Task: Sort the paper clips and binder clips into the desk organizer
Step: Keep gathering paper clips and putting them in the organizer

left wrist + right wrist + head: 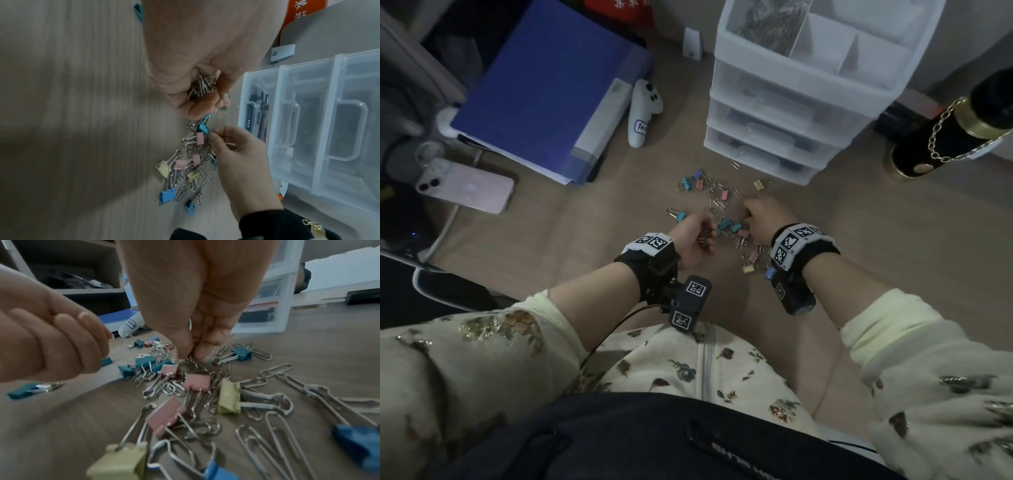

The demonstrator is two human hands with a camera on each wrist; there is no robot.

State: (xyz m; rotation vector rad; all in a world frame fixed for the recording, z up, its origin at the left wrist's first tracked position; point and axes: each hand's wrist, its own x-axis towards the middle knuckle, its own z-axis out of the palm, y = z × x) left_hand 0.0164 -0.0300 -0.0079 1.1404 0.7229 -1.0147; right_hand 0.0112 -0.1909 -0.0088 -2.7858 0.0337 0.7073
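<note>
A loose pile of pastel binder clips and silver paper clips (719, 202) lies on the wooden desk in front of the white drawer organizer (791, 102). One compartment of its top tray holds paper clips (767, 27). My left hand (698, 236) is curled round a bunch of paper clips (202, 86) at the pile's left edge. My right hand (760, 216) reaches down into the pile, and its thumb and fingers pinch a silver paper clip (190, 360) among the pink binder clips (197, 382). A teal binder clip (679, 216) lies apart on the left.
A blue folder (544, 89) and a white controller (643, 113) lie to the back left, a pink phone (465, 186) at the far left. A black bottle with a gold chain (955, 130) stands to the right of the organizer.
</note>
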